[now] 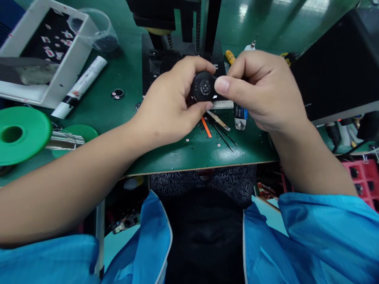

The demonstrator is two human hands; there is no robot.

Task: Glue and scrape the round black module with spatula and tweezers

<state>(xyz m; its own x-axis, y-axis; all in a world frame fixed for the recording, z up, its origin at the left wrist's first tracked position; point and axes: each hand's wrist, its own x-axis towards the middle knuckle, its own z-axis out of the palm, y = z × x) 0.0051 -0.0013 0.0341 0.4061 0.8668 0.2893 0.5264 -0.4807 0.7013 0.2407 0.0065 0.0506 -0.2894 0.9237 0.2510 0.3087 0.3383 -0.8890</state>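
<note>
A round black part [203, 86] with a lens-like centre is held up over the green bench. My left hand [174, 100] wraps round its left side, fingers above and thumb below. My right hand [260, 88] is closed, with its thumb and bent index finger pinched at the part's right edge. Whether something small sits in that pinch is hidden. Below the hands lie tweezers [222, 134], an orange stick [206, 127] and a blue-labelled tube [240, 117].
Behind my hands stands a black machine [180, 43]. At the left are a white tray [63, 73], a clear cup [102, 33], a marker [84, 83] and a green spool [28, 130]. A black monitor-like box [337, 67] stands right, above a red rack [363, 179].
</note>
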